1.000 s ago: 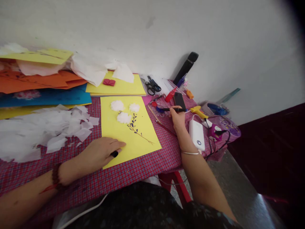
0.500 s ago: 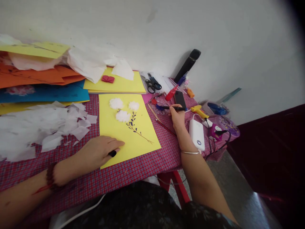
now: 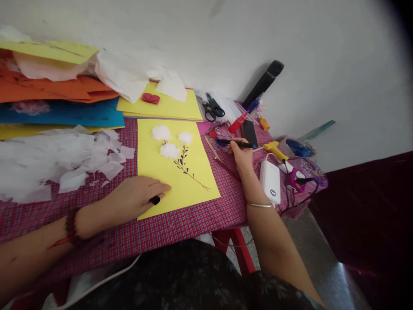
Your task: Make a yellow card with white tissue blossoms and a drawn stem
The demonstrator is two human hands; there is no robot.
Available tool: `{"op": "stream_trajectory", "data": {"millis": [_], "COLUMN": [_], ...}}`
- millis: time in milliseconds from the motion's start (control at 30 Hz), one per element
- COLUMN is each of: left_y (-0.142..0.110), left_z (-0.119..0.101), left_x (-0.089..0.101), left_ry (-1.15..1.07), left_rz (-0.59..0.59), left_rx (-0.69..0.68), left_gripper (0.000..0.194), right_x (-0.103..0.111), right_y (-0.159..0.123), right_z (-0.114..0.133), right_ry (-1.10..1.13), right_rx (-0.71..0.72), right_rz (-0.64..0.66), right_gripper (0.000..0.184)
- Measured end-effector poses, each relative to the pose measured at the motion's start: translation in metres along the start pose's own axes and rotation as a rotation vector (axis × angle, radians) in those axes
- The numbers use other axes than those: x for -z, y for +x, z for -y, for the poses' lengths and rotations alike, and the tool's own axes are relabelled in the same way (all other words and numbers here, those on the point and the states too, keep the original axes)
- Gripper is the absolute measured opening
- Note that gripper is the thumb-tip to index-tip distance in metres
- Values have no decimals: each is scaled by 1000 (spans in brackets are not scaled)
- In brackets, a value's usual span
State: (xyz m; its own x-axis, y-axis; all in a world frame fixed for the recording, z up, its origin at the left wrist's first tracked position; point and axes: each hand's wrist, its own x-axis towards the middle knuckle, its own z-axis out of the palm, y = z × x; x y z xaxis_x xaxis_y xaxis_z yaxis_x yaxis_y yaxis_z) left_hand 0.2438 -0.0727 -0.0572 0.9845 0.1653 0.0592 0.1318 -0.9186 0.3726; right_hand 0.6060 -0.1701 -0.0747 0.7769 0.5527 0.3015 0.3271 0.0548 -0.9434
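Observation:
A yellow sheet (image 3: 155, 168) lies on the red checked tablecloth (image 3: 193, 219), bearing three white tissue flowers (image 3: 169, 140) and a drawn blue-leaved stem (image 3: 187, 165). My left hand (image 3: 135, 200) rests flat on the sheet's lower left corner, fingers closed round a small black cap (image 3: 155, 200). My right hand (image 3: 241, 155) is to the right of the sheet, gripping a black pen (image 3: 237, 143) held level above the cloth.
Torn white tissue (image 3: 48, 163) is piled at the left, with stacked orange, blue and yellow papers (image 3: 58, 103) behind. Scissors (image 3: 211, 107), a red bottle (image 3: 238, 123), a phone (image 3: 249, 131), a yellow glue gun (image 3: 274, 150), a white power bank (image 3: 271, 181) and cables crowd the right edge. A black bottle (image 3: 263, 84) leans on the wall.
The view has shifted slightly. Both hands have stayed nearly where they were; the right hand still holds the pen beside the sheet.

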Motion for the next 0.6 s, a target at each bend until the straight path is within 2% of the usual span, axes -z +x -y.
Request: {"op": "stream_trajectory", "data": {"millis": [167, 333, 500, 533, 600], "left_y": [1, 2, 2, 2, 3], "left_z": [-3, -6, -8, -8, -8], "left_x": [2, 6, 8, 7, 6], "left_ry": [30, 27, 46, 45, 40], "left_rz": [19, 21, 17, 15, 17], "left_rx": [-4, -5, 19, 27, 39], "left_gripper": [29, 27, 30, 32, 35], "right_x": [0, 1, 3, 2, -3], "right_y": [0, 5, -8, -15, -32], "right_z": [-4, -8, 13, 20, 34], "right_ry": [-11, -13, 67, 99, 170], "right_rx": [41, 28, 86, 89, 51], "right_rz": [-32, 5, -54, -14, 169], "right_gripper": [21, 21, 12, 11, 10]}}
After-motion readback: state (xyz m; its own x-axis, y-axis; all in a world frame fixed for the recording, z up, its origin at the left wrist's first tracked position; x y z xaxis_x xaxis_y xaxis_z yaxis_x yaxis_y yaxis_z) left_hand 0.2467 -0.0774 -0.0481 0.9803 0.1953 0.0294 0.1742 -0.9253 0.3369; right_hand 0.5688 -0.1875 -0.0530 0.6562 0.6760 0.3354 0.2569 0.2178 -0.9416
